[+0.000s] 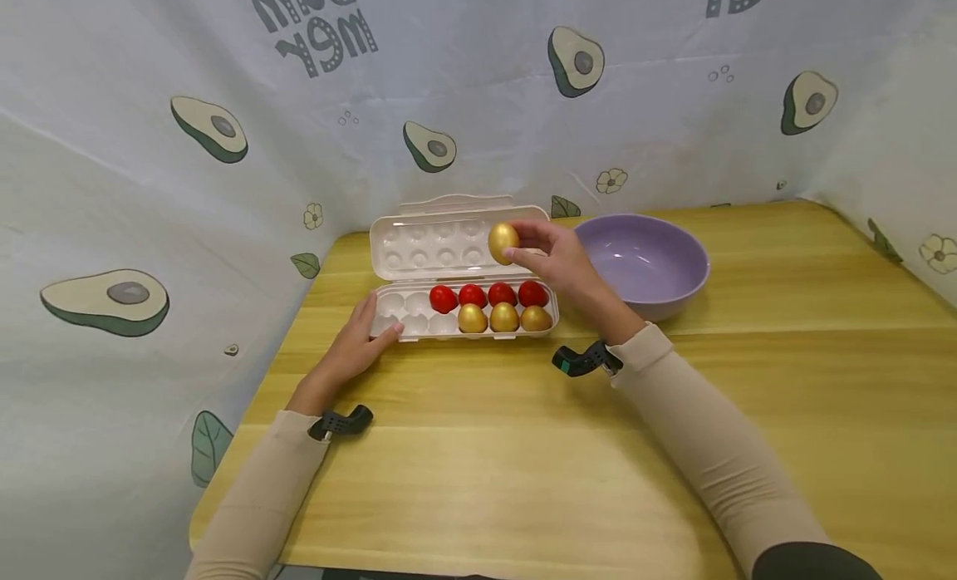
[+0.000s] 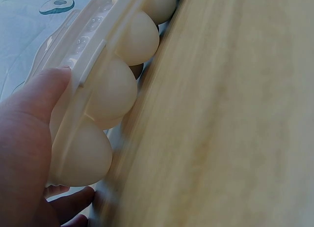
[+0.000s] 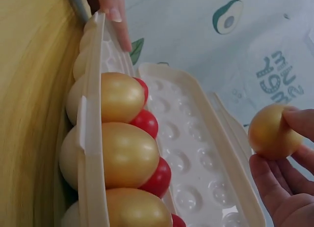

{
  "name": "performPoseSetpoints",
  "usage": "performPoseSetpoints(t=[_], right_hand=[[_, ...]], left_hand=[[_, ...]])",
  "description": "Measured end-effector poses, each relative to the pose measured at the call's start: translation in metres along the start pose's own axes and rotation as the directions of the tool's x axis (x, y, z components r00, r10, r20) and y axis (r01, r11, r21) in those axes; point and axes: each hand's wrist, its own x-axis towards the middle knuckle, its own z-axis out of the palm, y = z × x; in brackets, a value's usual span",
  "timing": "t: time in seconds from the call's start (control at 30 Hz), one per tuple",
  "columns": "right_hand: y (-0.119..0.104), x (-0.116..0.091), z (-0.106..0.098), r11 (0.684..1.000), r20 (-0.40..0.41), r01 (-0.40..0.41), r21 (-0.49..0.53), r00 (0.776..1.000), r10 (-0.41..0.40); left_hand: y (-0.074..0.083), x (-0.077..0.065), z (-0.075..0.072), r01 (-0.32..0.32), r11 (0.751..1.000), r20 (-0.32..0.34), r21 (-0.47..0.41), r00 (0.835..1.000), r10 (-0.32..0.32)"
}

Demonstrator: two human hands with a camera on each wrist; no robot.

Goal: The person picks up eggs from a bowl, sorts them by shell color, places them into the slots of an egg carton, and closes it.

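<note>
Between thumb and fingertips my right hand (image 1: 549, 252) pinches a golden egg (image 1: 503, 243), raised in front of the upright lid (image 1: 422, 241) of a pale pink egg carton (image 1: 516, 336). The right wrist view shows the same egg (image 3: 274, 132) well apart from the tray. My left hand (image 1: 355, 339) grips the carton's left end; its thumb (image 2: 51, 87) lies on the rim, other fingers under the cups. Several red eggs (image 1: 473, 296) fill the back row from the middle to the right. Three golden eggs (image 1: 504, 317) sit in the front row's right cups; the left cups hold nothing.
A purple bowl (image 1: 645, 260) stands to the right of the carton, partly behind my right hand and wrist. The wooden table (image 1: 463, 447) backs onto a white cloth (image 1: 478, 81) printed with avocados. Black cameras are strapped at both wrists.
</note>
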Motion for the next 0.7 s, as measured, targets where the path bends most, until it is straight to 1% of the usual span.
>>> performPoseSetpoints(t=[0.13,0.23,0.33,0.53,0.7], right_hand=[[-0.015,-0.003,0.015,0.999,0.025,0.016,-0.034,1.0,-0.015],[-0.014,-0.002,0.023,0.999,0.03,0.028,-0.038,0.999,-0.027],[-0.008,0.002,0.032,0.999,0.03,0.022,-0.032,0.999,-0.021],[0.015,0.01,0.048,0.997,0.026,-0.019,-0.074,0.999,0.021],[0.019,0.01,0.06,0.995,0.038,-0.055,-0.084,0.998,0.058]], left_hand=[[-0.001,-0.001,0.001,0.007,1.0,-0.008,0.002,1.0,-0.007],[0.0,0.0,0.002,0.003,1.0,-0.015,-0.001,1.0,-0.003],[0.001,-0.001,0.003,0.001,1.0,-0.015,-0.007,1.0,-0.001],[0.002,-0.001,0.004,0.005,1.0,-0.015,-0.002,1.0,-0.005],[0.004,-0.001,0.003,0.004,1.0,-0.012,0.003,1.0,-0.004]])
